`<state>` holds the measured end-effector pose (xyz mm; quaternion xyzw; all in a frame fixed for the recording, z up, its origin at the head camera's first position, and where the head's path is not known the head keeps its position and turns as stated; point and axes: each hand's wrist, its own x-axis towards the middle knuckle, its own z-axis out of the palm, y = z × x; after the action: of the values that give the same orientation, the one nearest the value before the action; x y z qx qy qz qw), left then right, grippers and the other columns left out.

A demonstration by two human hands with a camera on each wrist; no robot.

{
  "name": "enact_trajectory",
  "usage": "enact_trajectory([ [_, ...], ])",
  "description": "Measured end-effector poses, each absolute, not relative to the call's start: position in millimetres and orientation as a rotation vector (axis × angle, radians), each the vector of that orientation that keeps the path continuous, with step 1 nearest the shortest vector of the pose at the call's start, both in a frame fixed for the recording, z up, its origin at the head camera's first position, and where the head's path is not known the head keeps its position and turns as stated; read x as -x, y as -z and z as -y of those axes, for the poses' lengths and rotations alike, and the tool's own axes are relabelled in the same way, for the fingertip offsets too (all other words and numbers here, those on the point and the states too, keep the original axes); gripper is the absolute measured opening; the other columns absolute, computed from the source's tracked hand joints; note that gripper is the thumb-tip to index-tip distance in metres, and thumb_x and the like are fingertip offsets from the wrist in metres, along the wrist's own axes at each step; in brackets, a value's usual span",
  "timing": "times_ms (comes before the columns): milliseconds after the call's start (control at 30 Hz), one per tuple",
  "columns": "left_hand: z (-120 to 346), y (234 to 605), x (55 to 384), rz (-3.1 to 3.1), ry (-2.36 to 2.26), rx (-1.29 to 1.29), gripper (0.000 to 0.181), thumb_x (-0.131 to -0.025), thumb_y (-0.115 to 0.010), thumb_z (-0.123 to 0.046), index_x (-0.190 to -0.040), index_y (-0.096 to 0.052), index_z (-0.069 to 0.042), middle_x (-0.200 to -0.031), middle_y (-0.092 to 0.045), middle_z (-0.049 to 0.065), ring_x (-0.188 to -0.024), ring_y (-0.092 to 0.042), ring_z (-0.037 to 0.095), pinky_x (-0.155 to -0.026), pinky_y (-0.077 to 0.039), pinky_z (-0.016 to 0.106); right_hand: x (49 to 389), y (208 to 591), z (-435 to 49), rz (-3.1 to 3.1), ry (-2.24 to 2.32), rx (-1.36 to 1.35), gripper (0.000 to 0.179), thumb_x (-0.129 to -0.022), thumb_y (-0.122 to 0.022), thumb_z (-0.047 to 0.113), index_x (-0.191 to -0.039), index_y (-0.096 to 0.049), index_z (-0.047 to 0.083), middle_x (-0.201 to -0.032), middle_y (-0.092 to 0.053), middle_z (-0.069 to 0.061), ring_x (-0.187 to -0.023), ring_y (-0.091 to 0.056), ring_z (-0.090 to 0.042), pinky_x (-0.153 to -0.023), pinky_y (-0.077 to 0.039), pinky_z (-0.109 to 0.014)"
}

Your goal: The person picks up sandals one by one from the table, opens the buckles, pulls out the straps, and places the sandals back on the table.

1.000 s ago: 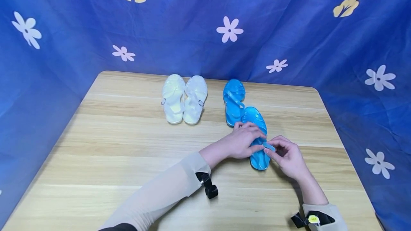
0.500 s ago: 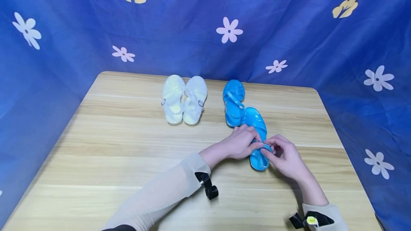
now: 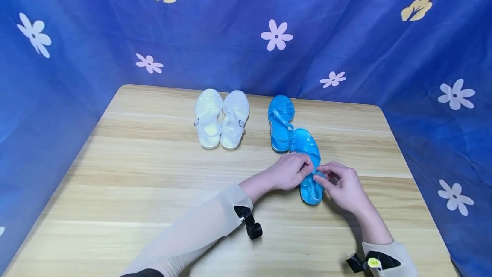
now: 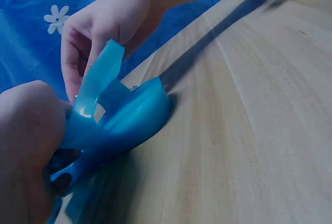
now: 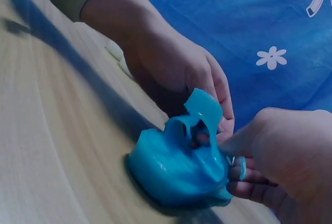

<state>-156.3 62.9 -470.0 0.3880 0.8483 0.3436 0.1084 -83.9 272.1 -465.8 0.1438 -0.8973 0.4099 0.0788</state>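
The nearer blue sandal point(image 3: 307, 144) lies on the table with its toe pointing away. My left hand point(image 3: 288, 172) reaches over its left side, fingers curled at the ankle strap, where thumb and forefinger pinch. From the right, my right hand point(image 3: 344, 185) pinches the strap beside the buckle. In the left wrist view the strap point(image 4: 96, 81) stands up in a loop above the heel. A short strap end point(image 5: 243, 168) shows by the right fingers in the right wrist view. The fingertips hide most of the buckle.
Another blue sandal point(image 3: 280, 121) lies just behind and left, close against the nearer one. Two white sandals point(image 3: 209, 119) stand side by side farther left on the wooden table point(image 3: 153, 174). A blue flowered curtain point(image 3: 215, 33) encloses the table's back and sides.
My left fingers have drawn in and curled tighter at the strap, the thumb shifting up. The strap part that stuck out to the right is now closer to the sandal, between both hands.
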Motion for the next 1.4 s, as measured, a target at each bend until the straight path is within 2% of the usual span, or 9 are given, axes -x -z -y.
enact_trajectory([
  [333, -58, 468, 160, -2.408, -1.012, -1.122, 0.02, -0.113, -0.053, -0.024, -0.11, -0.069, -0.013, -0.095, -0.064, -0.008, -0.096, -0.058, 0.011, -0.092, -0.046, 0.024, 83, 470, -275, 2.615, -1.259, -0.466, 0.021, -0.089, -0.086, 0.003, -0.105, -0.081, 0.016, -0.098, -0.075, 0.008, -0.081, -0.065, -0.014, -0.07, -0.055, -0.028],
  [667, -54, 464, 157, -2.512, -0.912, -1.159, 0.02, -0.113, -0.053, -0.026, -0.108, -0.069, -0.017, -0.095, -0.063, -0.01, -0.097, -0.057, 0.011, -0.096, -0.046, 0.027, 87, 481, -281, 2.541, -1.281, -0.629, 0.03, -0.084, -0.086, -0.006, -0.106, -0.08, 0.012, -0.1, -0.075, 0.002, -0.083, -0.066, -0.015, -0.069, -0.056, -0.029],
  [900, -51, 464, 159, -2.552, -0.863, -1.287, 0.023, -0.111, -0.057, -0.034, -0.119, -0.076, -0.024, -0.114, -0.069, -0.013, -0.114, -0.057, 0.011, -0.098, -0.045, 0.031, 82, 485, -277, 2.442, -1.47, -0.585, 0.03, -0.082, -0.08, -0.02, -0.105, -0.077, -0.003, -0.099, -0.073, -0.017, -0.088, -0.065, -0.032, -0.082, -0.054, -0.024],
  [1067, -50, 463, 159, -2.57, -0.862, -1.334, 0.022, -0.11, -0.06, -0.035, -0.12, -0.077, -0.025, -0.116, -0.068, -0.013, -0.119, -0.056, 0.012, -0.101, -0.045, 0.036, 75, 472, -264, 2.376, -1.592, -0.489, 0.024, -0.082, -0.079, -0.021, -0.104, -0.075, -0.01, -0.095, -0.069, -0.026, -0.083, -0.062, -0.026, -0.074, -0.055, -0.023],
  [1267, -52, 463, 158, -2.606, -0.808, -1.331, 0.022, -0.11, -0.06, -0.034, -0.122, -0.075, -0.024, -0.119, -0.067, -0.011, -0.122, -0.055, 0.013, -0.102, -0.044, 0.037, 74, 469, -257, 2.38, -1.58, -0.398, 0.017, -0.084, -0.08, -0.017, -0.099, -0.076, -0.008, -0.093, -0.072, -0.024, -0.081, -0.065, -0.011, -0.069, -0.055, -0.018],
  [1333, -53, 461, 157, -2.633, -0.744, -1.365, 0.023, -0.11, -0.06, -0.034, -0.123, -0.076, -0.025, -0.121, -0.068, -0.012, -0.125, -0.054, 0.013, -0.104, -0.042, 0.038, 73, 470, -257, 2.369, -1.572, -0.416, 0.017, -0.083, -0.08, -0.018, -0.097, -0.077, -0.009, -0.094, -0.073, -0.023, -0.082, -0.068, -0.014, -0.071, -0.056, -0.018],
  [1400, -54, 458, 156, -2.656, -0.661, -1.425, 0.024, -0.109, -0.061, -0.034, -0.127, -0.076, -0.027, -0.124, -0.07, -0.013, -0.128, -0.054, 0.013, -0.107, -0.04, 0.039, 72, 471, -258, 2.351, -1.534, -0.46, 0.02, -0.081, -0.08, -0.021, -0.096, -0.077, -0.01, -0.094, -0.074, -0.023, -0.084, -0.07, -0.022, -0.075, -0.057, -0.019],
])
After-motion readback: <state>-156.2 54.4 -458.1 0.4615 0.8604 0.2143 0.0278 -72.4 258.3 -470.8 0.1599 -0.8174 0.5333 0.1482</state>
